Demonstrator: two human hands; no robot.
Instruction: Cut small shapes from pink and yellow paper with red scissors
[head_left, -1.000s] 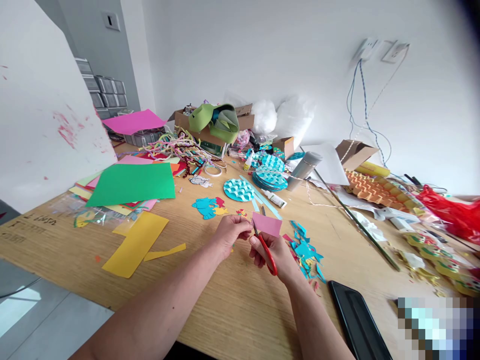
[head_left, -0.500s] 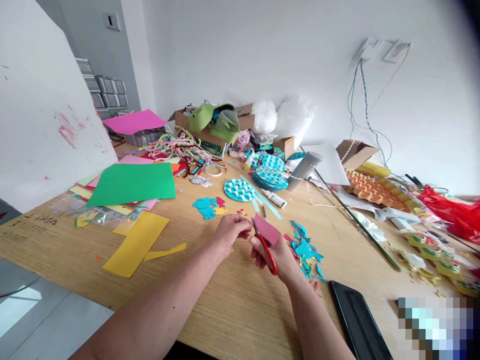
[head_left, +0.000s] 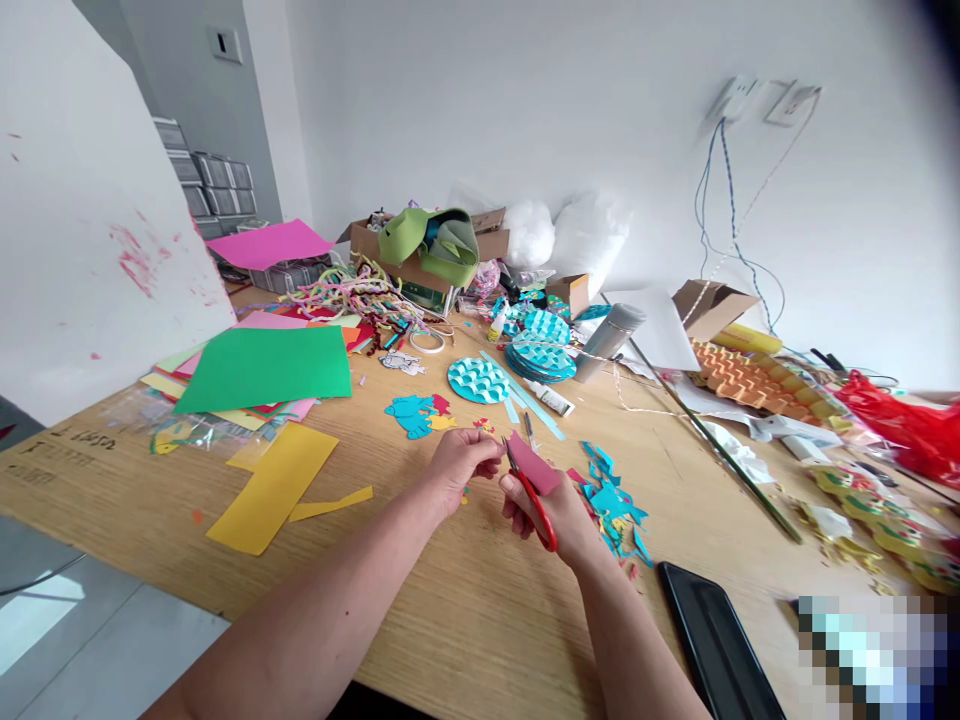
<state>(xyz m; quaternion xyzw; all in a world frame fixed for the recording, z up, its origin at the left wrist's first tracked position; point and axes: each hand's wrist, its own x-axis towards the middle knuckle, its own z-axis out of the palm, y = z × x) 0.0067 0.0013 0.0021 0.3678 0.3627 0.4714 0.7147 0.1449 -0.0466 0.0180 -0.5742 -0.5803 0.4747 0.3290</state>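
Around the red scissors point(head_left: 537, 505), I saw the right hand point(head_left: 568, 525) clenched, pink paper point(head_left: 535, 464) beside the blades. The left hand point(head_left: 461, 466) pinched thumb to forefinger; on what, I couldn't tell. Blue scraps point(head_left: 611, 500) crowded rightward, bare tabletop point(head_left: 465, 610) opened nearer, and the lower edge cropped a phone point(head_left: 712, 640).

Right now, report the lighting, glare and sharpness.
Head view: bright glare on the floor; head view: soft shadow on the table beside the right forearm; head view: scissors and pink paper look fairly clear; head view: blocky pixels mask the lower right corner; head view: upper right corner is dark.
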